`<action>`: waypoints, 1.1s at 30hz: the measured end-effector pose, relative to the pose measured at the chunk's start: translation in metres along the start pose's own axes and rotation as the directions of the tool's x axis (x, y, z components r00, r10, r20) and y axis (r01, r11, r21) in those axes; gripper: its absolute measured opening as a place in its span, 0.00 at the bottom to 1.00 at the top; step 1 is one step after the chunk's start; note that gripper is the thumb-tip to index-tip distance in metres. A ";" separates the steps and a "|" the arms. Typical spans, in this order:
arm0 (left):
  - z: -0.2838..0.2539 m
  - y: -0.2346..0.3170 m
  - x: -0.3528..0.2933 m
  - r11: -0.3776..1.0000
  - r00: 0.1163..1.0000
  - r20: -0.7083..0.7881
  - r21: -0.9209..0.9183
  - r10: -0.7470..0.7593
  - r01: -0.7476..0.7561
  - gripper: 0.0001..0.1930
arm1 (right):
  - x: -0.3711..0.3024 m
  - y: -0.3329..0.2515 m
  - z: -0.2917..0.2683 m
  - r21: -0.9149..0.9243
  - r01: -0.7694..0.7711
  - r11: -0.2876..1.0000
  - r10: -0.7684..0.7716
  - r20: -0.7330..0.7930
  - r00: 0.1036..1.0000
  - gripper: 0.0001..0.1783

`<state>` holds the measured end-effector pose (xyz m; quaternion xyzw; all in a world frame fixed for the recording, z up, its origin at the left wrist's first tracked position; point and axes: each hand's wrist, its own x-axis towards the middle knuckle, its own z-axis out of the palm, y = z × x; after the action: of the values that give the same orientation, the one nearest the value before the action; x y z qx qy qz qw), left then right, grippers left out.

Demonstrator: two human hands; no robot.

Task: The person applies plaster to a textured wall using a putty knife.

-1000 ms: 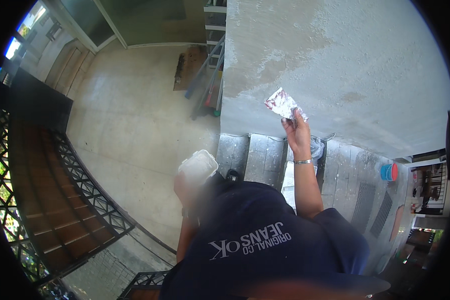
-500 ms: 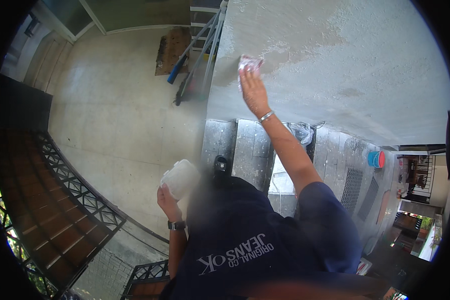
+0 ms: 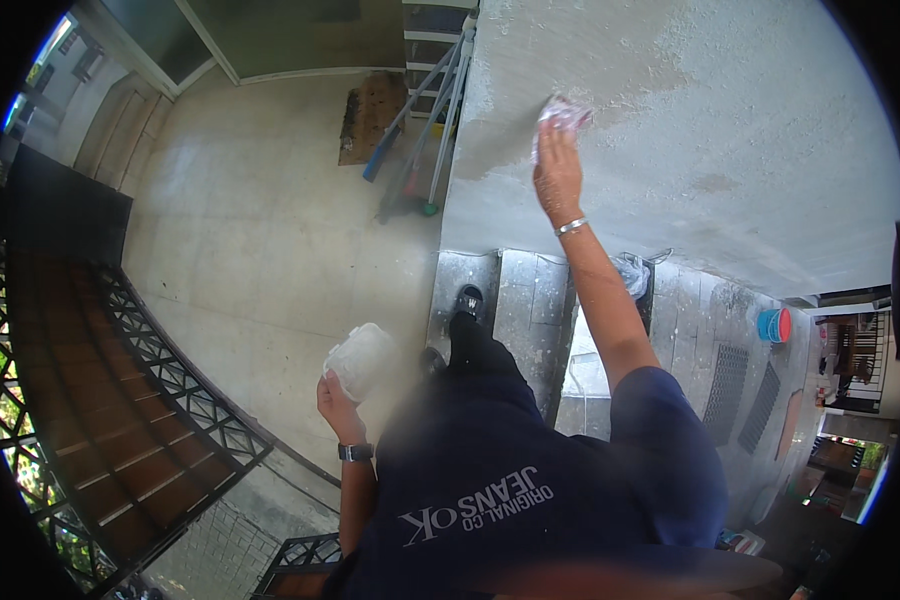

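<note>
On the grey plastered wall [image 3: 750,120], my right hand [image 3: 558,178] is raised at arm's length, its fingers pressed over a crumpled pink-and-white cloth or plastic sheet [image 3: 562,115]; which material it is, I cannot tell. Around it the wall has a damp, darker patch with rough white flecks. Low on the left, my left hand [image 3: 340,405] grips a white, shallow container [image 3: 362,362] by its edge. The container looks like a foam food box; its contents are too blurred to make out.
Steps [image 3: 530,300] with white spatters run below the wall. Brooms and poles [image 3: 440,110] lean at the wall's corner beside a brown mat [image 3: 372,115]. A blue-and-red bucket [image 3: 773,325] stands at the right. A dark metal railing [image 3: 120,400] borders the left.
My right hand and the sheet appear further right in the picture, though the whole view has shifted that way too. One foot now shows further forward on the steps. The left hand keeps its hold.
</note>
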<state>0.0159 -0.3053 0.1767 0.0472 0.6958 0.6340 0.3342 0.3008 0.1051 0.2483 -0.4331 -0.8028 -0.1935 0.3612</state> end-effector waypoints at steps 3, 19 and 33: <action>0.017 -0.004 0.000 1.000 1.000 -0.019 0.031 -0.001 0.001 0.21 | -0.058 -0.008 0.054 0.062 0.102 0.993 -0.116 0.290 0.950 0.30; 0.036 -0.002 -0.006 0.998 0.999 0.039 0.062 0.025 -0.027 0.21 | -0.010 -0.016 0.033 0.164 -0.117 0.979 0.126 -0.047 0.991 0.39; 0.052 -0.009 -0.012 0.992 0.991 0.128 0.116 0.033 -0.048 0.20 | -0.030 0.003 0.028 0.199 -0.186 0.962 0.203 -0.067 0.977 0.35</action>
<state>0.0558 -0.2683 0.1744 0.1210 0.7089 0.5938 0.3608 0.3025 0.1074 0.2075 -0.4641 -0.7548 -0.0977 0.4531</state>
